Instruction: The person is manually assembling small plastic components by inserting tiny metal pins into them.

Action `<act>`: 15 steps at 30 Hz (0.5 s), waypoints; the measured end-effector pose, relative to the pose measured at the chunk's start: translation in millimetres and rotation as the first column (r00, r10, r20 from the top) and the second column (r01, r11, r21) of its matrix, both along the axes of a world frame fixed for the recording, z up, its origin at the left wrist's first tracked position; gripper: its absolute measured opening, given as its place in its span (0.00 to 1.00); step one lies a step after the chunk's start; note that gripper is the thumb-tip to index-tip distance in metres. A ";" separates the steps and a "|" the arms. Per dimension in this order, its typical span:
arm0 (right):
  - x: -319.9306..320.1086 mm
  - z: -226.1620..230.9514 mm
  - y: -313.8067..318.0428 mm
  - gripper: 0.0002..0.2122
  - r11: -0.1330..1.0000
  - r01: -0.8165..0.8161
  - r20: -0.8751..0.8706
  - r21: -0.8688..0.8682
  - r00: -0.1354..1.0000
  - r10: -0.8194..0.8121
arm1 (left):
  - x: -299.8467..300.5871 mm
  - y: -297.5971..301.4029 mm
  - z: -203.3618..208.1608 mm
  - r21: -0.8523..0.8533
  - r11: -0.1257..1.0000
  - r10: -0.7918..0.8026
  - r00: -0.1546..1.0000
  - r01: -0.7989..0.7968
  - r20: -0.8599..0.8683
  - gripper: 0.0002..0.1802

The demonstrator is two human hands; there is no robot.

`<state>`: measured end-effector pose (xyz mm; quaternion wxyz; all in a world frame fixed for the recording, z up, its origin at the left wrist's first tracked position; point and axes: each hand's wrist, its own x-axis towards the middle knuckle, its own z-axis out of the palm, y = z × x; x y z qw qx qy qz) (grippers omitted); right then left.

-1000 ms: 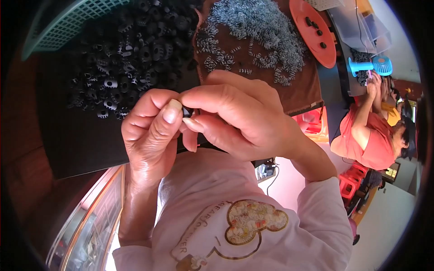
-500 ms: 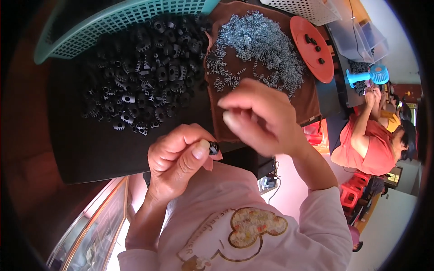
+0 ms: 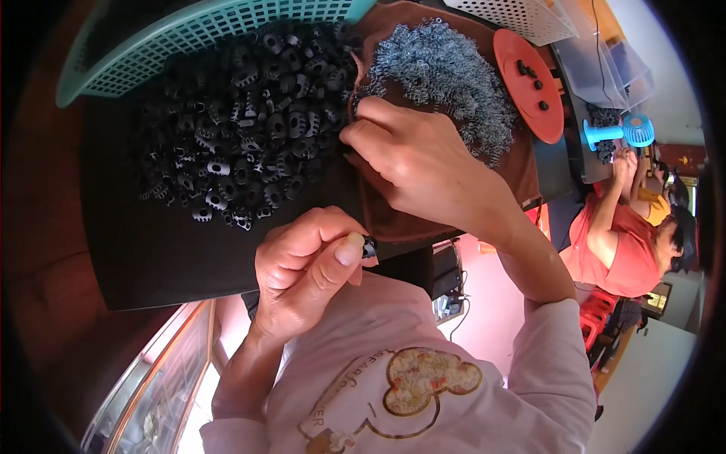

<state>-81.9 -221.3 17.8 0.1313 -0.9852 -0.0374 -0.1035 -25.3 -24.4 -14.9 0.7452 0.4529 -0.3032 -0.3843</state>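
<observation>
My left hand (image 3: 306, 268) is closed near the table's front edge, pinching a small black plastic piece (image 3: 369, 247) between thumb and fingers. My right hand (image 3: 412, 151) reaches over the left part of a brown cloth (image 3: 408, 219), fingers curled and pointing down. Its fingertips are mostly hidden, so whatever they hold does not show. Just past it lies a heap of small silvery metal springs (image 3: 446, 68) on the cloth. To the left spreads a large pile of black plastic clip pieces (image 3: 242, 121) with toothed edges and oval holes.
A teal perforated basket (image 3: 113, 79) borders the pile at the back left. At the right, a red plate (image 3: 522, 98) carries several black pieces. Beyond are a white basket (image 3: 522, 19), a blue fan (image 3: 635, 130) and a person in a red shirt (image 3: 612, 242).
My right hand has moved left and away from me, to the springs near the cloth's left edge, and its fingers now point down. My left hand keeps its pinch on the black piece.
</observation>
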 end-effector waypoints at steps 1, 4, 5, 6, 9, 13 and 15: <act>1.3 0.4 0.5 0.08 1.000 -0.012 0.001 -0.012 1.000 0.012 | 0.2 0.2 0.6 0.009 1.000 0.003 1.000 -0.003 0.004 0.08; 3.4 1.3 1.3 0.07 0.999 -0.030 0.008 -0.033 1.000 0.030 | 0.1 -0.4 2.2 0.015 1.000 0.002 1.000 -0.002 0.001 0.09; 3.6 1.0 1.5 0.07 0.998 -0.037 0.014 -0.044 0.999 0.038 | -0.1 -0.8 1.8 0.010 1.000 -0.002 1.000 0.002 -0.006 0.09; 3.8 0.9 1.5 0.07 0.998 -0.037 0.013 -0.043 0.999 0.037 | -0.4 -0.8 1.2 0.011 1.000 -0.002 1.000 0.002 -0.006 0.09; 3.7 1.8 2.3 0.07 0.991 -0.085 0.023 -0.099 0.996 0.088 | -0.8 -0.7 1.5 0.022 1.000 -0.001 1.000 0.001 0.016 0.09; 2.0 0.0 3.9 0.06 0.996 -0.079 0.071 0.048 0.995 0.075 | -0.8 -0.1 -0.2 0.029 0.999 0.016 1.000 -0.015 -0.024 0.10; -2.0 -0.3 4.1 0.06 0.982 -0.078 0.091 0.173 0.994 0.063 | -1.8 0.7 -0.5 0.022 1.000 0.017 0.999 -0.016 -0.051 0.11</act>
